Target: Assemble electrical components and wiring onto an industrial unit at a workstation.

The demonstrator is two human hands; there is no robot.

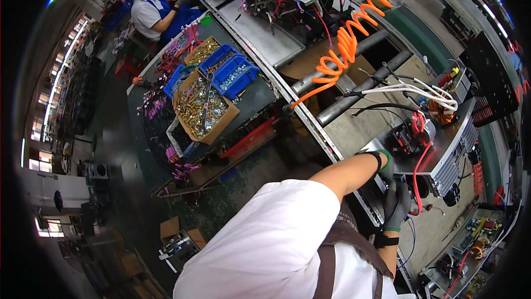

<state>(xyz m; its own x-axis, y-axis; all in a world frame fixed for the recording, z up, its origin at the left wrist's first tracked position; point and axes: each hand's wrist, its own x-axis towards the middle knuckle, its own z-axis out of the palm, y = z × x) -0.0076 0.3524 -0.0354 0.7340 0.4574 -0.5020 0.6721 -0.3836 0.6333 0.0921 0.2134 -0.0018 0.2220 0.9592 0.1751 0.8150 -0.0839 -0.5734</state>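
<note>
A metal chassis (406, 158) with finned sides rests on the work line at the right, with a copper-wound coil (442, 112), a black part (404, 137) and red and white wires on it. My left hand (386, 171), in a grey glove with a green cuff, is at the chassis's near edge; its fingers are mostly hidden. Just below it, my right hand (397, 205), gloved the same way, has its fingers bent at that edge beside a thick red cable (416, 188). What either hand holds, if anything, cannot be made out. A thin blue wire (413, 238) hangs beside the right hand.
An orange coiled air hose (345, 47) crosses above the line's rollers (365, 86). On the left bench (254, 97) stand a cardboard box (185, 105) of screws, blue bins (235, 75) and wire bundles. Another person (152, 9) sits at far left. More open units (475, 238) sit at lower right.
</note>
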